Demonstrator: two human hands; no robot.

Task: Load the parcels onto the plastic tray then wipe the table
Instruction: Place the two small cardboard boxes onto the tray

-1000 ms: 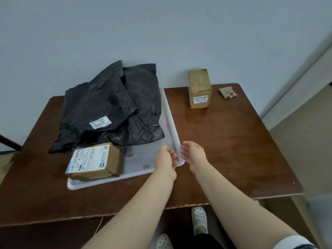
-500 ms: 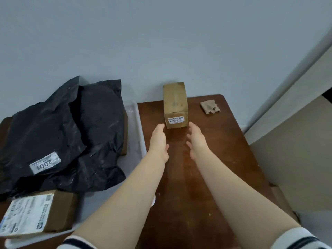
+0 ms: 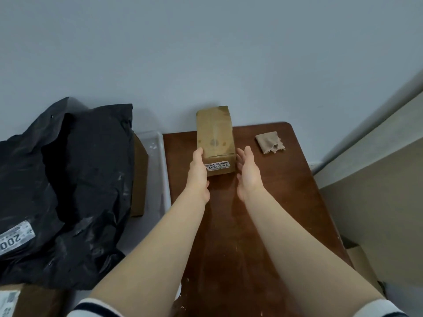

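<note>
A small cardboard box with a white label stands upright on the brown table near the wall. My left hand rests flat against the box's left side. My right hand is open just off its right side, fingers straight, a small gap showing. The white plastic tray lies to the left and carries a large black plastic parcel bag, a brown box partly under the bag, and a labelled box at the bottom left corner.
A crumpled beige cloth lies at the table's far right corner. A grey wall runs right behind the table. The table's right edge drops to a beige floor, where a piece of cardboard lies.
Both hands have gone forward from the tray's near corner to either side of the upright box. The view has shifted right and closer to the box.
</note>
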